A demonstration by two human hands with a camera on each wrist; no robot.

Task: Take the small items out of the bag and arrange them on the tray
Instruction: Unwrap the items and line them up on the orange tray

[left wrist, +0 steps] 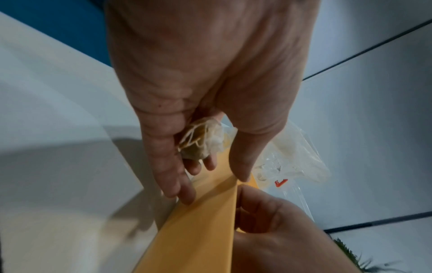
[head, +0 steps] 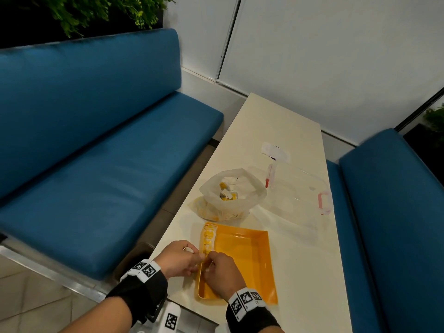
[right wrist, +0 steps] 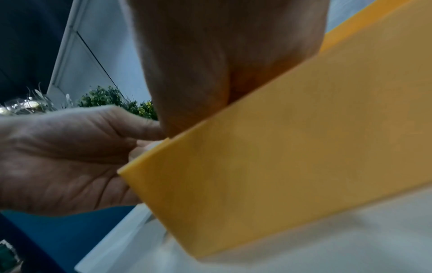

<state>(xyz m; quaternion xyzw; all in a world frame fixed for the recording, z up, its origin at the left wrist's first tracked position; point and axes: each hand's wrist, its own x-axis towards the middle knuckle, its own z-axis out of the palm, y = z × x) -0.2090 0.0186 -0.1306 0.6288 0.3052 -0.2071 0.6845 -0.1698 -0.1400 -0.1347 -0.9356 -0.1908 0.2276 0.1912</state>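
Note:
An orange tray [head: 242,255] lies on the white table near me. A row of small yellow-and-white packets [head: 208,237] lines its left wall. Beyond it stands the clear plastic bag [head: 231,195], open at the top, with more packets inside. My left hand [head: 194,257] is just outside the tray's left wall; its curled fingers hold a bunch of small packets [left wrist: 201,140] in the palm. My right hand [head: 209,263] reaches into the tray at the same wall, fingers curled, and seems to pinch a pale packet. In the right wrist view the tray wall [right wrist: 280,147] hides those fingertips.
A clear lidded box [head: 300,188] with pink clasps sits behind the tray at the right, and a white wrapper [head: 275,151] lies farther back. Blue benches [head: 96,164] flank the narrow table [head: 307,260]. The tray lies close to the table's left edge.

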